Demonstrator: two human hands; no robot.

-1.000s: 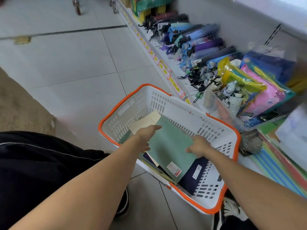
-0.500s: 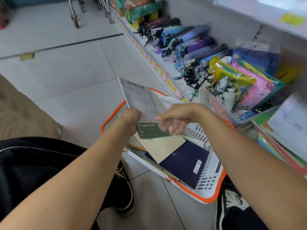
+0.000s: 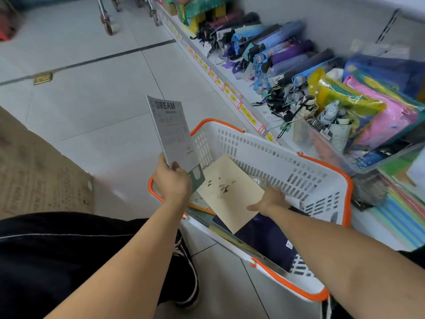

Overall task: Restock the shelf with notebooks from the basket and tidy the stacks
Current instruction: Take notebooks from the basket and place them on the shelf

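A white basket with an orange rim (image 3: 278,155) stands on the floor beside the low shelf (image 3: 234,88). My left hand (image 3: 172,181) holds a grey notebook marked DREAM (image 3: 171,132) upright above the basket's left edge. My right hand (image 3: 270,201) reaches into the basket and grips the right edge of a cream notebook (image 3: 226,192), which is tilted up. Under it lies a dark navy notebook (image 3: 269,238), and other notebooks are partly hidden beneath.
Folded umbrellas (image 3: 276,58) fill the shelf, with coloured plastic packets (image 3: 368,111) and striped folders (image 3: 400,215) further right. Yellow price tags run along the shelf edge. My black shoe (image 3: 186,265) sits by the basket. Trolley wheels (image 3: 108,24) stand at the far end. A brown mat (image 3: 34,180) lies left.
Both hands lifted the grey notebook out of the basket. My left hand now holds it alone, and my right hand has gone back down onto the cream notebook.
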